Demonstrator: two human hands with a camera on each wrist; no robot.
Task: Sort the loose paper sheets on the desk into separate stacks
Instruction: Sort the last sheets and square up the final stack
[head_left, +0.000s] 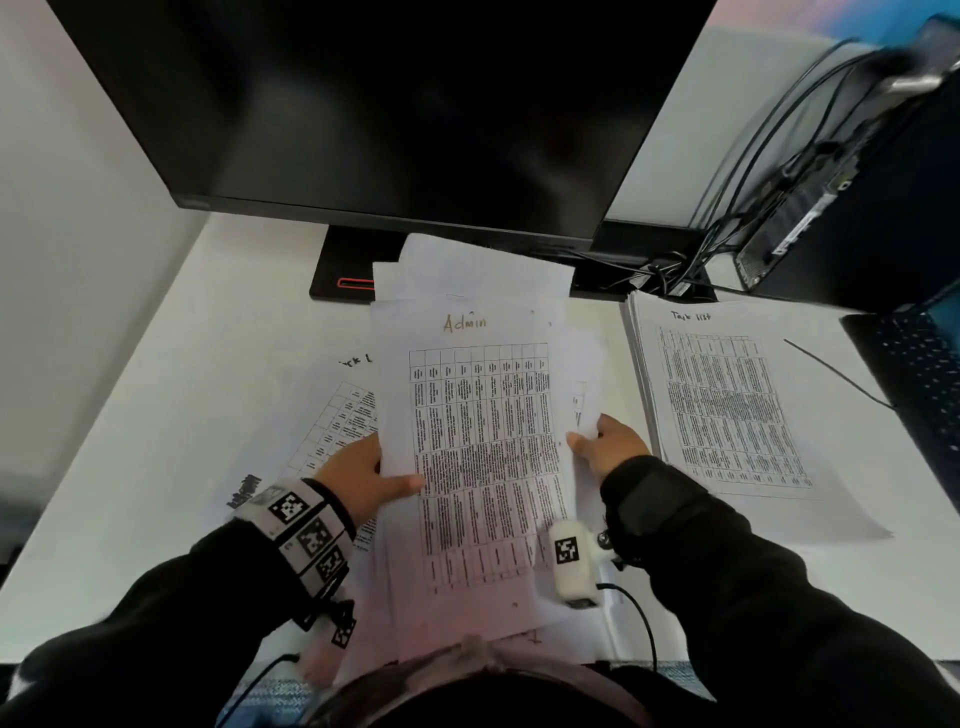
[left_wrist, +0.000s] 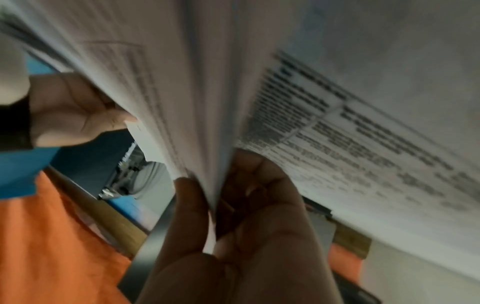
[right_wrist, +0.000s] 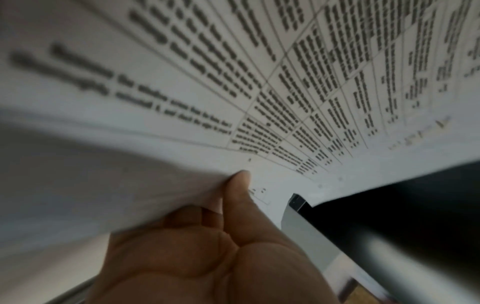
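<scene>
Nearest the person, above the desk's front edge, both hands hold a fanned bundle of printed sheets (head_left: 483, 467) lifted off the surface. The top page is headed "Admin" in handwriting above a dense table. The left hand (head_left: 363, 480) grasps the bundle's left edge, thumb on the top page and fingers curled beneath; the left wrist view shows several sheets pinched between thumb and fingers (left_wrist: 192, 197). The right hand (head_left: 610, 447) pinches the right edge of lower sheets in the bundle, thumb pressed on the paper.

Under the bundle, towards the desk's left side, loose table-printed sheets (head_left: 337, 415) lie flat, mostly covered by the held pages and the left hand. Towards the right side sits a squared stack headed "Task list" (head_left: 727, 410), well apart from the hands.

Further back, a dark monitor (head_left: 384, 104) stands on its base (head_left: 343, 270) at the desk's rear edge; the bundle's upper sheets overlap the base. Tangled black cables (head_left: 670, 270) run at the rear right to a black computer case (head_left: 852, 208). The white desk (head_left: 156, 441) meets pale walls behind.
</scene>
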